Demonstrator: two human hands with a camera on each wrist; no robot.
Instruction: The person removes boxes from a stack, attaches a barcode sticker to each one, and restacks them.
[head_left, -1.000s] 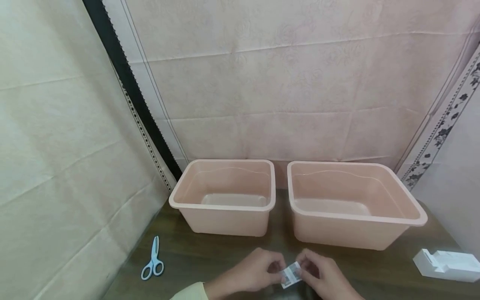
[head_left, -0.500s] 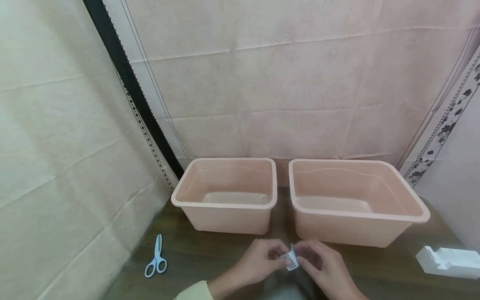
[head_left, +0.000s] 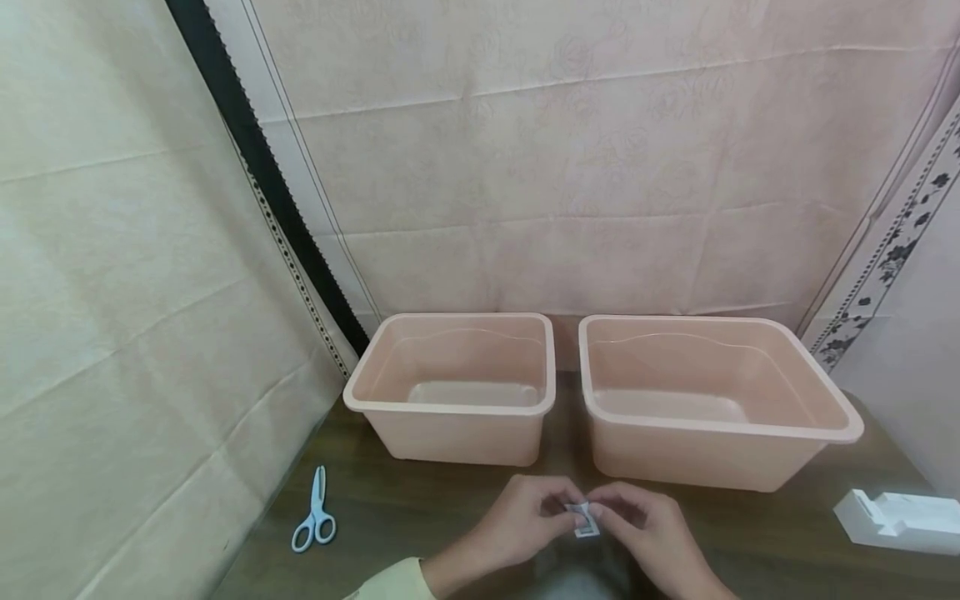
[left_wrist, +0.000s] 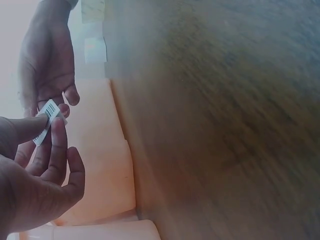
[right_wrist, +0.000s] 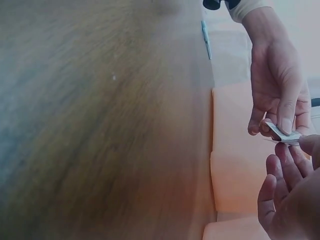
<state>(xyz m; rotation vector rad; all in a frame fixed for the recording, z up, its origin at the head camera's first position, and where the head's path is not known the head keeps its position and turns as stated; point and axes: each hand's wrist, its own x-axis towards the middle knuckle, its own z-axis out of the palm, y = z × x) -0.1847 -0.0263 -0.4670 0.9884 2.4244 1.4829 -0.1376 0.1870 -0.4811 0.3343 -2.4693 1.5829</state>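
A small white label printed with a barcode (left_wrist: 50,111) is held between both hands, above the table in front of the two bins. My left hand (head_left: 528,518) pinches one side of it between thumb and fingers. My right hand (head_left: 651,533) pinches the opposite side, its fingertips almost meeting those of the left. In the right wrist view the label (right_wrist: 284,133) looks bent or folded, with layers standing apart at one edge. Fingers cover much of its surface.
Two pale pink plastic bins, the left bin (head_left: 450,437) and the right bin (head_left: 690,458), stand behind the hands. Light blue scissors (head_left: 316,510) lie at the left. A white block-like box (head_left: 900,523) sits at the right edge. Cloth (head_left: 510,167) hangs behind.
The label has gone from lying flat between the hands to looking smaller and folded over. Both hands have drawn closer together and appear slightly higher in the head view.
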